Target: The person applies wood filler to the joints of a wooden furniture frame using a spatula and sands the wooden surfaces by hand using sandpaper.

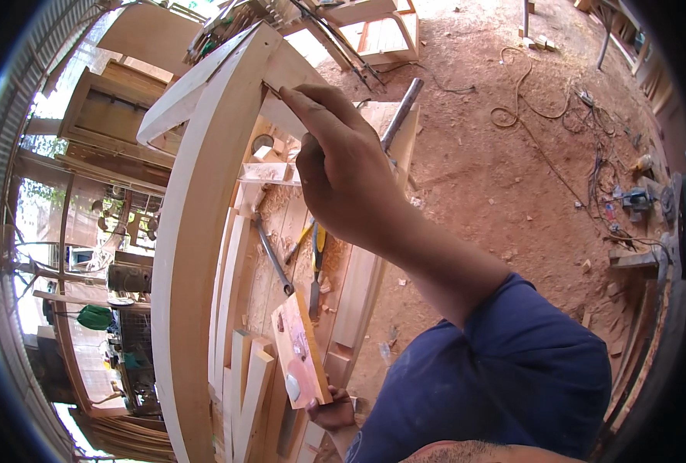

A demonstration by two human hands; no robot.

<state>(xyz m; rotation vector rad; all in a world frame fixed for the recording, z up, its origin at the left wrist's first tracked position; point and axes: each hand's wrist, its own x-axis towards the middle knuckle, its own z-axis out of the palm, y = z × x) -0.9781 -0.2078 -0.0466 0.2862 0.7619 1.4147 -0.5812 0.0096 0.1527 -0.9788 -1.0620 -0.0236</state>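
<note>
My right hand (pixel 344 166) reaches out to the upper joint of a pale wooden frame (pixel 192 193), its forefinger extended and the other fingers curled. A thin, dark sliver-like piece (pixel 273 90) shows between the fingertip and a slot in the joint; its kind is unclear. Low in the view, my left hand (pixel 333 410) grips a small wooden block (pixel 303 351) by its lower end. A white blob (pixel 293 386) and a pinkish smear mark the block's face. Most of the left hand's fingers are hidden behind the block.
A workbench (pixel 281 231) below carries wood shavings, a metal bar (pixel 272 251), a yellow-and-black tool (pixel 316 262) and several wooden strips (pixel 239 386). A pipe (pixel 401 114) juts up at its far right. Cables (pixel 597 170) lie on the dirt floor. Wooden furniture (pixel 115 116) stands left.
</note>
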